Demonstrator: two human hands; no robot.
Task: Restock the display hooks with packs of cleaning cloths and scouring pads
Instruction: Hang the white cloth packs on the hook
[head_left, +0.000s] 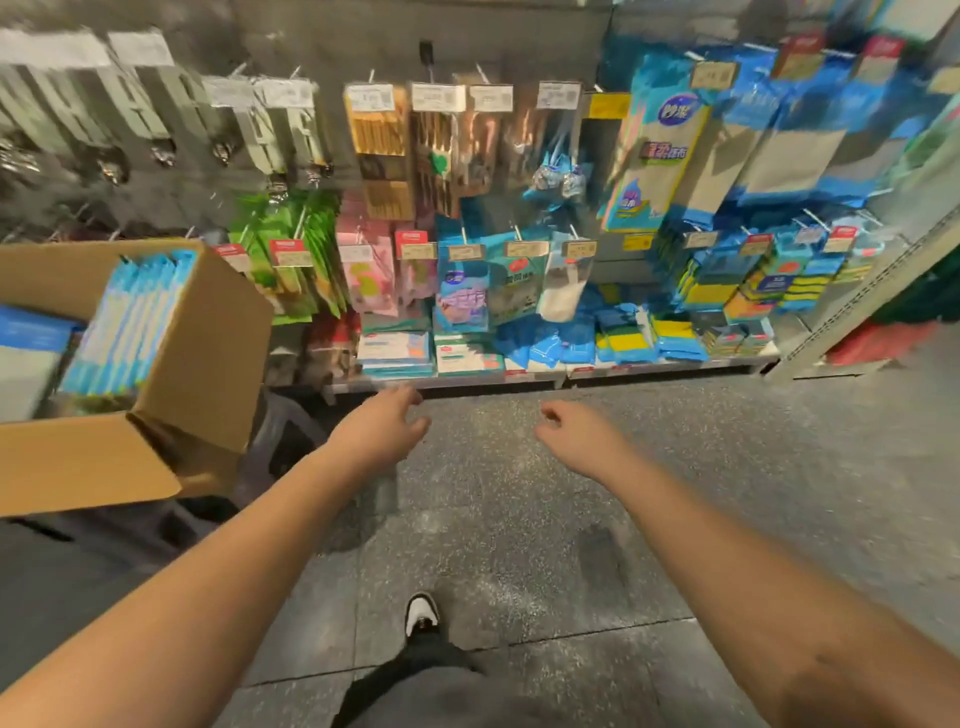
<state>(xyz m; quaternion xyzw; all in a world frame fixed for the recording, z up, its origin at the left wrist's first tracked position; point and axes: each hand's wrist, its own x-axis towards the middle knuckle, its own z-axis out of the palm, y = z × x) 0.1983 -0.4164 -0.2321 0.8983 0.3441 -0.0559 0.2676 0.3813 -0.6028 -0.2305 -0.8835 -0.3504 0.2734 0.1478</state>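
— Hands first: what are yours doing?

— My left hand (382, 426) reaches out over the floor (519, 493), fingers spread and loose, nothing in them. My right hand (576, 436) is out beside it, fingers hanging in a slack curl, also holding nothing. Both hover just short of the bottom shelf (545, 375).

— And the stock, measured from that shelf?

— Left of the shelf, and nearer me, an open box (208, 353) sits tilted, with blue packs (130, 322) standing on edge inside. A second stack of blue packs shows at the box's far left, blurred.

— On the shelf itself?

— Flat piles: white-and-teal cloth packs (397, 351) toward its left end, blue bags (545, 340) in the middle, yellow-and-green pads (623, 340) to the right of those.

— Above it?

— Hooks (462, 234) with price tags. Green packs (301, 244) and pink packs (363, 270) hang above the shelf's left end, blue cloth packs (462, 296) above the middle, sponges (727, 280) above its right end. Higher still, a tall cloth pack (660, 156) hangs above the right half.

— Anything else?

— My shoe (422, 613), on the floor well back from the shelf.
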